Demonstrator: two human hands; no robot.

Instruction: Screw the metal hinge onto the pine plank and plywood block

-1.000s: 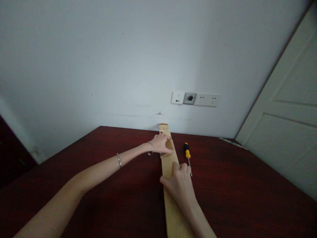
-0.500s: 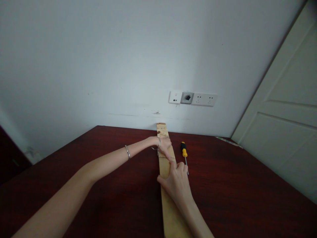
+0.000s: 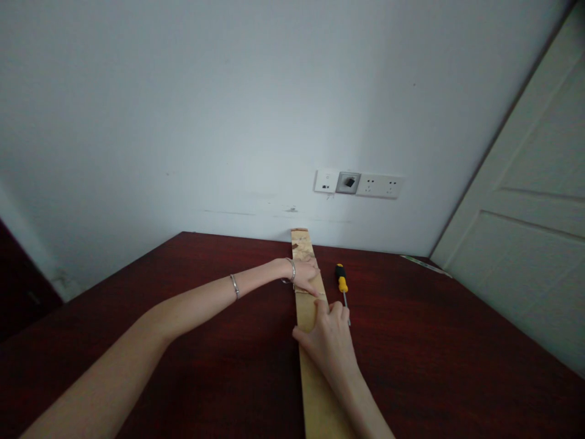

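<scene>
A long pale wooden plank (image 3: 315,384) lies on the dark red table (image 3: 219,366), running from me to the wall. My left hand (image 3: 305,275) rests across its far part, fingers bent down onto the wood, with a bracelet at the wrist. My right hand (image 3: 329,341) lies on the plank's middle, fingers curled with their tips pressed to the surface close to the left hand. What the fingertips pinch, if anything, is hidden. A yellow-and-black screwdriver (image 3: 342,285) lies on the table just right of the plank.
A white wall rises behind the table with a row of sockets (image 3: 359,184). A pale door (image 3: 530,244) stands at the right. A thin light strip (image 3: 425,264) lies at the table's far right edge.
My left hand slid right and slightly nearer along the plank, closing toward the right hand, which barely moved. The view shifted a little.
</scene>
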